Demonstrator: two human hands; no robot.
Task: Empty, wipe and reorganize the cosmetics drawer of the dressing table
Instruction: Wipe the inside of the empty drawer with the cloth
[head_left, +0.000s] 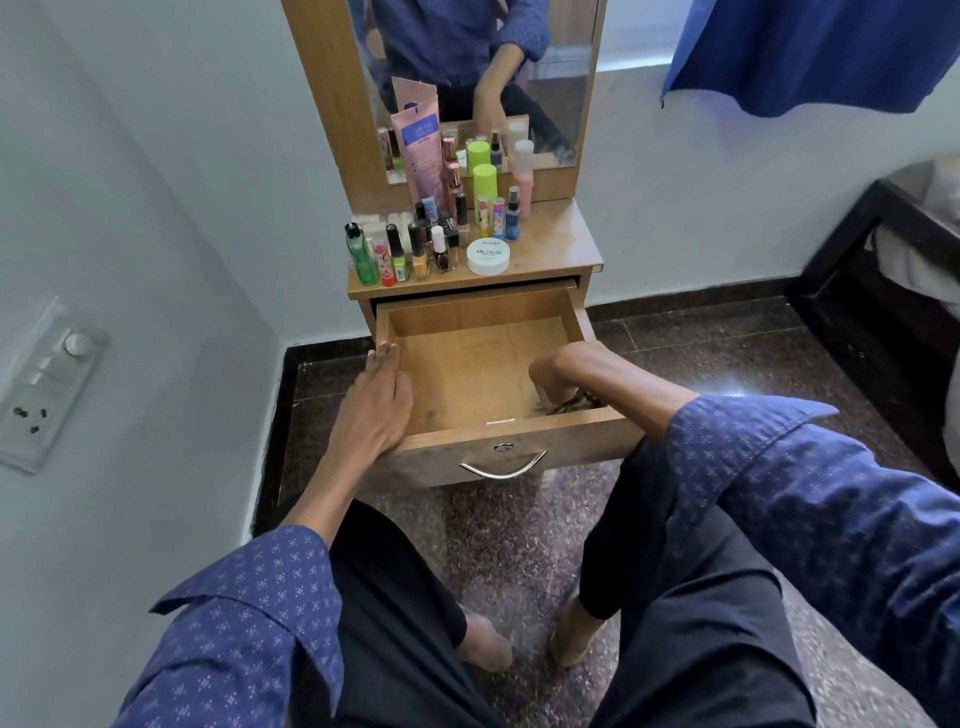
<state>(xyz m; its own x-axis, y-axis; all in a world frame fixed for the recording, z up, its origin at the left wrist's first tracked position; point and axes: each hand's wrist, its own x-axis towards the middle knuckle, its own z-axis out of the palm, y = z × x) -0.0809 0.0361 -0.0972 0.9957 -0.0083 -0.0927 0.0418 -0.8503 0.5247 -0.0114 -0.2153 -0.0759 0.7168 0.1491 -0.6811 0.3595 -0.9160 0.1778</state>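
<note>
Emptying nearly complete; wiping and reorganizing remain.
Drawer is pulled out, nearly bare. Cosmetics stand on bench. Left hand rests open on drawer's rim; right hand closes around last dark items in front corner.

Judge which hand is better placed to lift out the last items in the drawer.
Right. The right hand already reaches into the drawer at the items in its near right corner; the left hand rests flat on the left wall.

Grey switchboard on the left wall. Blue curtain hanging top right. Dark bed frame at right, on speckled floor.
</note>
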